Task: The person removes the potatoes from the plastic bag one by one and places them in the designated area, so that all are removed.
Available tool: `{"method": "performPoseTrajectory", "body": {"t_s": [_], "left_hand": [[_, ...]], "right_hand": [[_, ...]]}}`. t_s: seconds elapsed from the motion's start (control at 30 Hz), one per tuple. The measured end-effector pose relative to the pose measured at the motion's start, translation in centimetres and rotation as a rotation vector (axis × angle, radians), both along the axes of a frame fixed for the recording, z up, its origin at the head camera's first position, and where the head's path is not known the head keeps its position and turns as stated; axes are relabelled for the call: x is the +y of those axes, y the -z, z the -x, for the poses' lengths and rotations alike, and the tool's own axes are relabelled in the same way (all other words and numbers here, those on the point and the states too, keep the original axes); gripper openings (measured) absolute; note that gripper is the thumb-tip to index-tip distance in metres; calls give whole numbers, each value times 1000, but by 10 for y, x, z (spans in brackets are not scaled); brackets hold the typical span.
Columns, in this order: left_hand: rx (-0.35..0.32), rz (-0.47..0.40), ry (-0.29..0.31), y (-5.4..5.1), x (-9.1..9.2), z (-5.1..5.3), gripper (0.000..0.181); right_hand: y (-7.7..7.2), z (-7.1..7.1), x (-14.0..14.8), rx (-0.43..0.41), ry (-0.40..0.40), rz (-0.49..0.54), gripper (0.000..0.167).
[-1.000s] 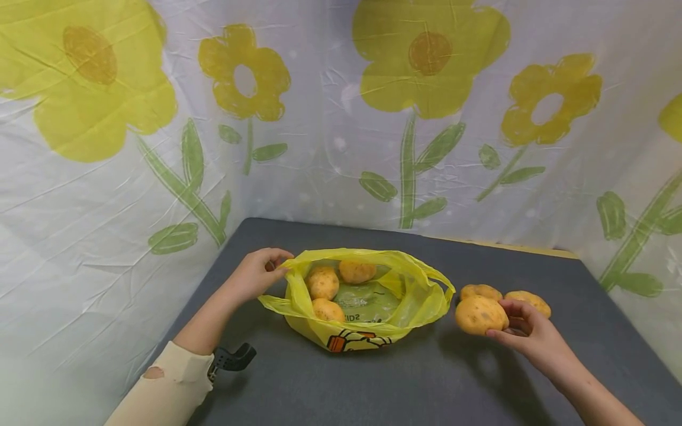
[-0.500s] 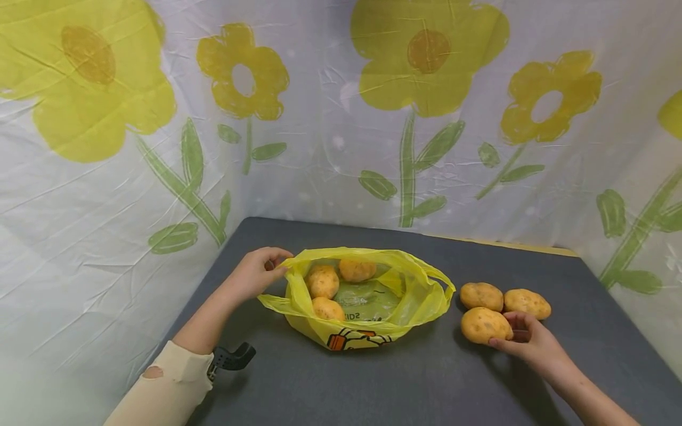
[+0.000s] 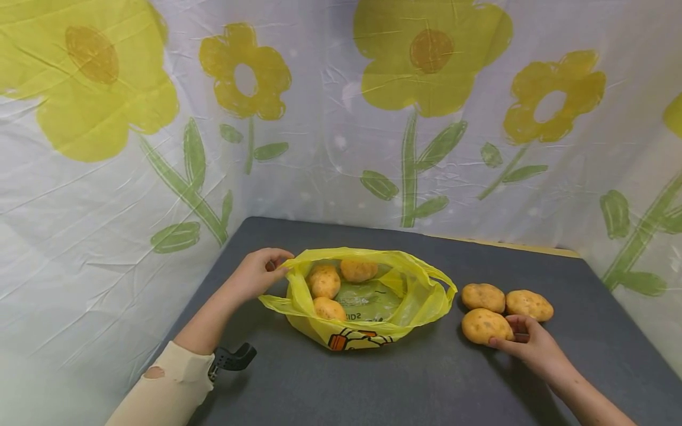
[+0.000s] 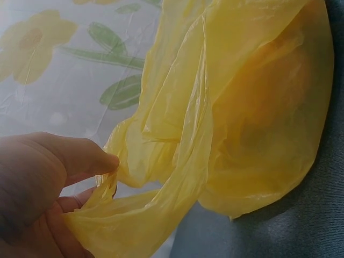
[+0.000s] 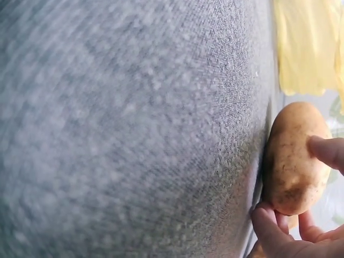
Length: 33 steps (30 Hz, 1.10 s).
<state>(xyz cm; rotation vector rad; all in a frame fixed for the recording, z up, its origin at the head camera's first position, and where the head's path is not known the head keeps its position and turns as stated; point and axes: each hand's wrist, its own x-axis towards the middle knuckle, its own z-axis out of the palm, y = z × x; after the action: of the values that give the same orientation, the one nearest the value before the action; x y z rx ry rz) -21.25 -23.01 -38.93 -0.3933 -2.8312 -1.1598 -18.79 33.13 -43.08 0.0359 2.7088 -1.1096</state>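
A yellow plastic bag [image 3: 426,310] lies with its mouth spread wide on the dark table. Inside it, toward the left, are three potatoes, one of them a potato [image 3: 325,281] against the left wall. My left hand [image 3: 257,274] pinches the bag's left edge; the left wrist view shows thumb and fingers on the bunched plastic [image 4: 161,209]. Right of the bag, my right hand [image 3: 535,345] holds a potato [image 3: 486,326] between thumb and fingers. The right wrist view shows that potato [image 5: 295,161] low at the table surface.
Just behind the held potato sit two more, a left potato [image 3: 482,297] and a right potato [image 3: 530,305]. A dark strap [image 3: 234,357] sticks out by the left sleeve. Flower-printed cloth [image 3: 319,177] hangs behind and beside the table [image 3: 373,390].
My right hand has lowered its potato slightly toward me and to the right, down to the table, showing more of the potatoes behind. The left hand and bag have stayed in place.
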Motion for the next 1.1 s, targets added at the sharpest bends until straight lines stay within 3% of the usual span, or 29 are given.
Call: {"method": "performPoseTrajectory", "body": {"t_s": [0.6,1.1], "left_hand": [[0,3,1,0,2,0,29],[-6,-4,8,0,2,0,30]], "right_hand": [[0,2,-3,-53,20,31,86],[-3,-1,-7,-42,18,36,91]]}}
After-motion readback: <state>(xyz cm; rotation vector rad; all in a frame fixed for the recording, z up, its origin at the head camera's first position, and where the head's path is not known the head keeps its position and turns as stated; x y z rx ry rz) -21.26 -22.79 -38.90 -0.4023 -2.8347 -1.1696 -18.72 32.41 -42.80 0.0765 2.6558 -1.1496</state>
